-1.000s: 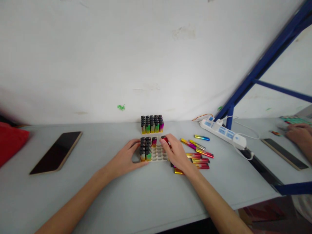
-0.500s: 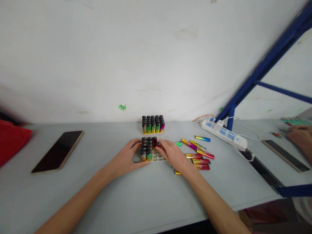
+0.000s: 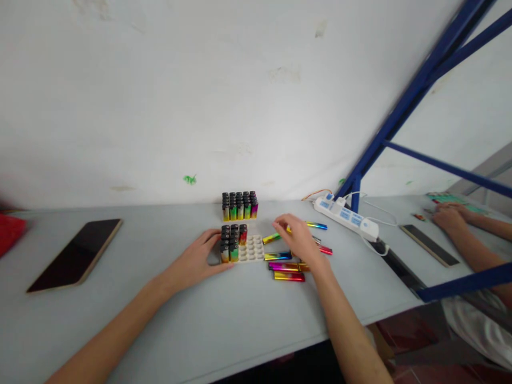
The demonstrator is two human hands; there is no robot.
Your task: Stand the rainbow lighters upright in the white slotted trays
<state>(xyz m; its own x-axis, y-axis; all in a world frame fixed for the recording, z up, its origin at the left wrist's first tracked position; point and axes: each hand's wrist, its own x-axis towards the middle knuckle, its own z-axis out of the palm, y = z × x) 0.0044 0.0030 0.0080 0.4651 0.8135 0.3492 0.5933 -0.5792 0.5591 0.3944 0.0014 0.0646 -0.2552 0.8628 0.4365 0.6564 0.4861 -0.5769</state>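
A white tray with rows of holes [image 3: 252, 249] lies on the table. Lighters [image 3: 230, 245] with black tops and shiny coloured bodies stand upright in its left part, among them a red one [image 3: 243, 236]. My left hand [image 3: 196, 258] clasps the tray's left end, thumb in front and fingers behind. My right hand [image 3: 298, 237] hovers over loose lighters right of the tray, fingers bent and apart, with nothing visible in them. Some of these lie under or behind it; a purple one [image 3: 283, 266] and a blue and yellow one [image 3: 278, 256] lie nearer the tray.
A block of upright lighters [image 3: 240, 207] stands behind the tray near the wall. A dark phone or tablet [image 3: 76, 253] lies left, beside a red item [image 3: 11, 232]. Right are a white power strip [image 3: 346, 216], a blue metal frame [image 3: 360, 176] and another person's hands [image 3: 450, 216].
My right hand has left the red lighter in the tray and moved right over the loose ones. My left hand keeps its hold. The view has turned a little to the right.
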